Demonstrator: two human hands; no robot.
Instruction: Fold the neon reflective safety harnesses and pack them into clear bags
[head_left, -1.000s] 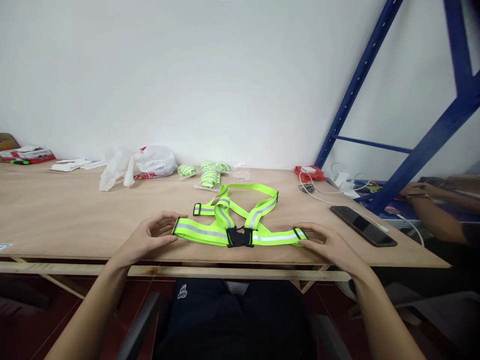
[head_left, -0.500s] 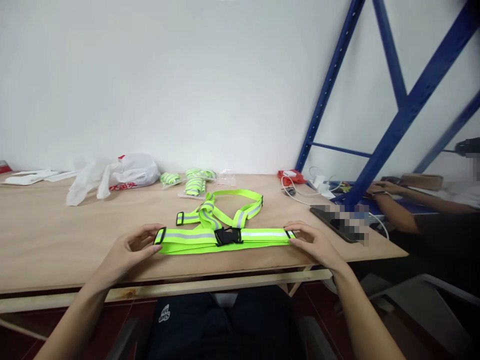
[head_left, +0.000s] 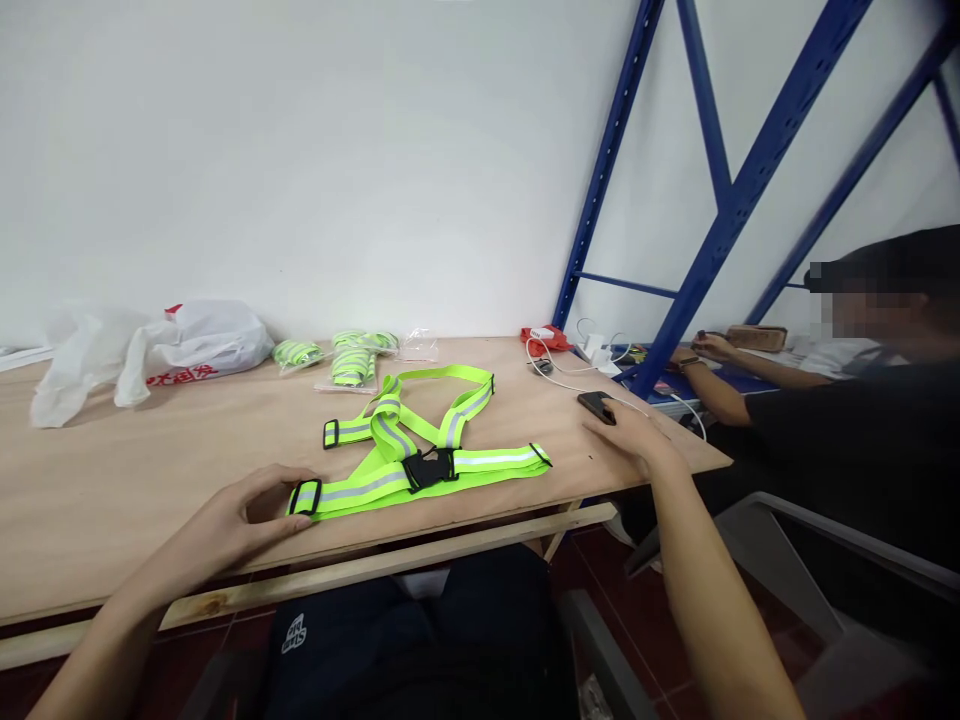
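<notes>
A neon-yellow reflective harness (head_left: 491,460) with grey stripes lies on the table, its waist strap along the front and its shoulder straps looped behind. A black side-release buckle (head_left: 429,468) sits fastened mid-strap. My left hand (head_left: 244,512) pinches the strap's left end, fingers and thumb about the black slider (head_left: 305,497). Off to the right, my right hand (head_left: 634,435) grips a dark phone (head_left: 595,405) on the table; its fingers cover much of the phone. The harness's right end lies loose.
White plastic bags (head_left: 214,342) and bagged reflective straps (head_left: 352,358) stand along the wall. A red item (head_left: 551,338) with white cables lies at the back right, beside a blue rack post (head_left: 611,160). Another person (head_left: 862,420) sits to the right.
My right hand has let go of the strap's right end and moved right onto the phone. My left hand keeps the left end; the strap now slants. The view has turned right.
</notes>
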